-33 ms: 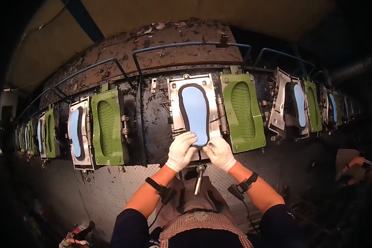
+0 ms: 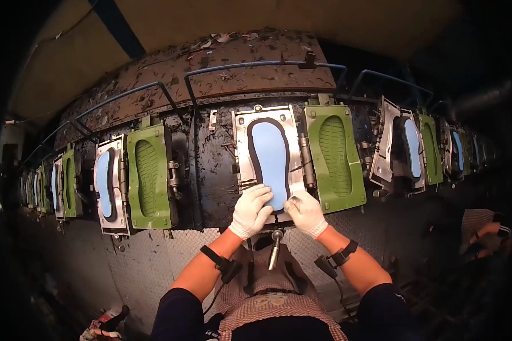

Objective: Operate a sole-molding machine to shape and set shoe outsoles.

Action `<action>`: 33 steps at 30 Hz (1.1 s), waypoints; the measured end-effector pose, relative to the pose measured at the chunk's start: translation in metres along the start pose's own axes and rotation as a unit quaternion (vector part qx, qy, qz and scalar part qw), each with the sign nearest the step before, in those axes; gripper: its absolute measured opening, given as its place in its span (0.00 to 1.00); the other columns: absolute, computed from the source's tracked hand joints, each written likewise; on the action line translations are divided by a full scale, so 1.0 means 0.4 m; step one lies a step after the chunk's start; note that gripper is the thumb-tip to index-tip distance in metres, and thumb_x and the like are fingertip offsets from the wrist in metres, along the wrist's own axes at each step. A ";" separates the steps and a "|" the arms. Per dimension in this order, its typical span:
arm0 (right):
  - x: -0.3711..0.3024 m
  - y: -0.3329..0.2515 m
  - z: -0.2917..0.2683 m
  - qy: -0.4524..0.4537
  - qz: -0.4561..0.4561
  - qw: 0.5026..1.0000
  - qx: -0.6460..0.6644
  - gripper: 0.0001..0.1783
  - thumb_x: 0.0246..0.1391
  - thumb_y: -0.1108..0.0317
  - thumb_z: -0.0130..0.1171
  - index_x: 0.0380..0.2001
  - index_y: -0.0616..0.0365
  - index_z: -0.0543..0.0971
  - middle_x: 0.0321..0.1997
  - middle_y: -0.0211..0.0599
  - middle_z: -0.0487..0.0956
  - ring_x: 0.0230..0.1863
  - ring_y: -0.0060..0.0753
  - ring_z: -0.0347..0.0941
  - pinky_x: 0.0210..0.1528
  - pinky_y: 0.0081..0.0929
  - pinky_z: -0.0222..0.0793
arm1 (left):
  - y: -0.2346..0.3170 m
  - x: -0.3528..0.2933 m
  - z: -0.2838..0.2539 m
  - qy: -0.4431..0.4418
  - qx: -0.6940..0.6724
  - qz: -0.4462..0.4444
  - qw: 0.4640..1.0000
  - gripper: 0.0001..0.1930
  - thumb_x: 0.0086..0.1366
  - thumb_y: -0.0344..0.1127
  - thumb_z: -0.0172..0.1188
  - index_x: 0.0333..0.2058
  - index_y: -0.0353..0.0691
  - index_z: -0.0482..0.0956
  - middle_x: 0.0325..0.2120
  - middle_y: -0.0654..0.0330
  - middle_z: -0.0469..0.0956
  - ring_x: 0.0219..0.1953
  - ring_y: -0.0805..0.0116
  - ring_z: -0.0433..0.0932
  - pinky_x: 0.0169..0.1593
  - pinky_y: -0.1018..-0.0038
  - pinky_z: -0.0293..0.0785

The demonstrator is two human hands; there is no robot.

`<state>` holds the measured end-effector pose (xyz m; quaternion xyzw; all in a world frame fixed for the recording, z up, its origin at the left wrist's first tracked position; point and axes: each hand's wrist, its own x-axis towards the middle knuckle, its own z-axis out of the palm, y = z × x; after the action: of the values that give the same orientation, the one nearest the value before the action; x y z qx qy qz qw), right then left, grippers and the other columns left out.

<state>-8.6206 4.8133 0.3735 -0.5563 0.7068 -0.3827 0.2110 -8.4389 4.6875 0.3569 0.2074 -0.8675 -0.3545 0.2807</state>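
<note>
Straight ahead, a blue insole [image 2: 269,153] with a black rim lies in an open metal shoe-sole mould [image 2: 242,128]. My left hand [image 2: 251,212], in a white glove, rests its outstretched fingers on the insole's near left edge, thumb apart. At the near right edge is my right hand [image 2: 306,213], also gloved. Its fingers are curled together against the black rim, with a small dark bit at the fingertips that I cannot make out. The mould's green lid [image 2: 337,150] lies folded open to the right, its inside shaped like a ribbed sole.
A metal handle [image 2: 274,253] sticks out toward me from the mould. Similar moulds stand on both sides, including a left one with a green lid [image 2: 148,176] and a blue insole [image 2: 104,176]. Behind runs a blue rail [image 2: 239,65]. Another person's arm [image 2: 486,233] shows at far right.
My right fingertips have slid slightly from the insole's near end to its right edge. The whole view has shifted a little.
</note>
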 end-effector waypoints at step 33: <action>-0.070 -0.136 -0.037 0.108 0.339 0.929 0.101 0.15 0.67 0.64 0.56 0.48 0.63 0.83 0.54 0.44 0.82 0.55 0.42 0.79 0.61 0.35 0.73 | -0.054 0.211 -0.070 -0.292 0.048 0.276 0.914 0.25 0.52 0.38 0.68 0.49 0.37 0.78 0.58 0.47 0.74 0.68 0.48 0.68 0.70 0.44 0.61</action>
<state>-8.5893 4.8396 0.4214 -0.2146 0.8293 -0.4156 0.3058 -8.4816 4.6121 0.3862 -0.1400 -0.9496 -0.2655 0.0910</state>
